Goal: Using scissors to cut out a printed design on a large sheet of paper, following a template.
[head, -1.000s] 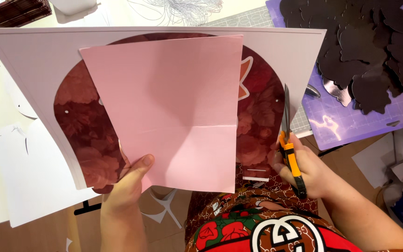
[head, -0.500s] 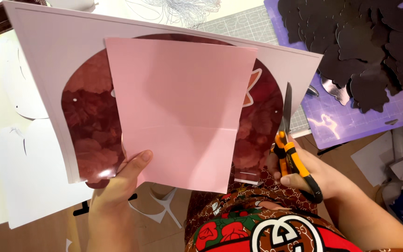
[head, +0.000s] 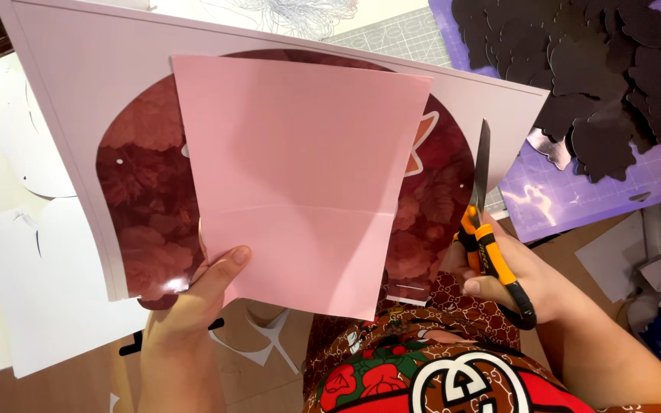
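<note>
My left hand (head: 200,294) pinches the lower edge of a pink sheet of paper (head: 300,176) together with a larger white sheet (head: 116,99) printed with a dark red floral dome shape (head: 147,199). The pink sheet lies on top and has a crease across its lower part. My right hand (head: 514,271) grips orange-and-black scissors (head: 483,222), blades shut and pointing up, right beside the printed sheet's right edge.
A purple cutting mat (head: 575,191) at the right carries a pile of several black cut-out shapes (head: 598,69). White paper offcuts (head: 32,283) lie at the left on the wooden table (head: 269,375). A grey gridded mat (head: 399,38) sits behind the sheets.
The sheets have shifted right and tilted slightly clockwise in my left hand. The scissors have moved up and closer to the printed sheet's right edge.
</note>
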